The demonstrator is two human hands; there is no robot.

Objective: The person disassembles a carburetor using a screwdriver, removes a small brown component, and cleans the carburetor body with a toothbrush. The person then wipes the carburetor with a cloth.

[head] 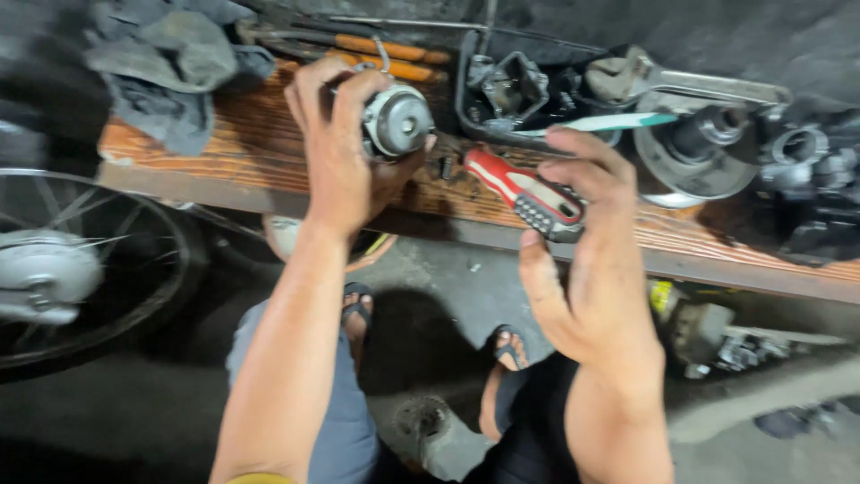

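Motor part, metal, looks heavy and greasy: my left hand clamps its body; right hand pinches red screwdriver.

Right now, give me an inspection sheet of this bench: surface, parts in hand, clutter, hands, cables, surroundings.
Surface: worn wooden bench, stained.
Job's things: round metal part; red-handled screwdriver.
Clutter: grey rags, orange-handled tools, black tray of metal parts, large wrench, grey disc-shaped part.
Hands: left hand grips the round part; right hand holds the screwdriver.
Cables: nothing seen.
Surroundings: spoked wheel at left, concrete floor, sandalled feet below.
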